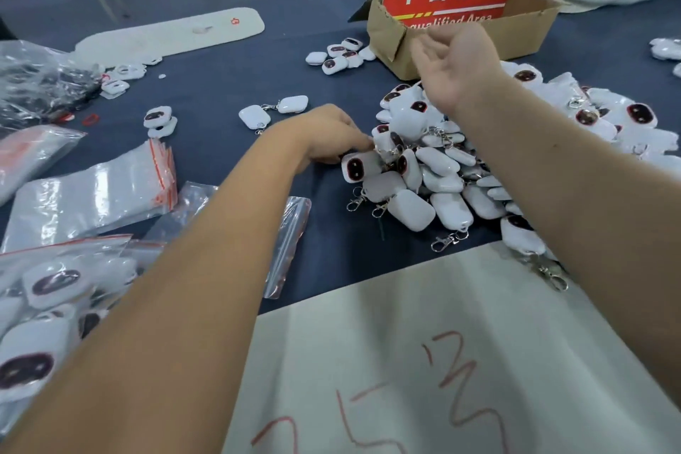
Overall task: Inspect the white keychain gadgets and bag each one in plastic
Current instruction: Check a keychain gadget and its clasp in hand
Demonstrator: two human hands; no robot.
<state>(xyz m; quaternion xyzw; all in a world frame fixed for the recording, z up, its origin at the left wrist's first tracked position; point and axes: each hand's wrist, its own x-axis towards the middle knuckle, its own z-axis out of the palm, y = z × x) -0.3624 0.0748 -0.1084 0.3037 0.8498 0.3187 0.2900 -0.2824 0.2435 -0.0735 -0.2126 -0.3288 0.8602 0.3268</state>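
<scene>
Some gadgets already bagged [51, 284], heaped at 8 o'clock. Big pile [442, 166] left to do, bench [221, 92] middle toward 3 o'clock. Empty bags [95, 192] wait at 9 o'clock. Gadgets small, white, shiny, dark oval face, metal clip. Left hand [331, 133] at pile edge, fingers curled on gadget, looks like picking. Right hand [457, 63] up over pile near box [530, 29], fingers loose, holding nothing.
</scene>
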